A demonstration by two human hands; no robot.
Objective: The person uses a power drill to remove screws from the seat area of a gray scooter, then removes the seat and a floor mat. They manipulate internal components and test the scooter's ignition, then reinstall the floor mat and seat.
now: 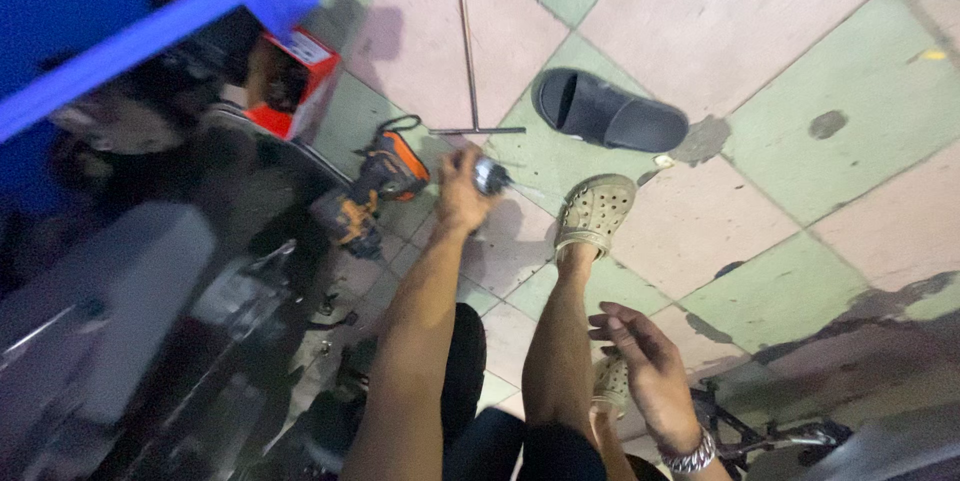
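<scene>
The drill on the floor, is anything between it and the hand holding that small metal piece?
Nothing visible does. The left hand grips a small metal piece just beside the drill, with only bare tile between them. The T-bar lies farther off, beyond both.

roadside repair workshop, likely for motorbikes | worn pink-green tiled floor (pixel 800 91), oil stains | orange cordless drill (pixel 375 191) on floor at 9 o'clock | T-handle wrench (pixel 467 51) at 12 | dark vehicle bodywork (pixel 150 321) at 8 | red parts box (pixel 300 81) at 10 | loose black slipper (pixel 610 113) at 1
</scene>
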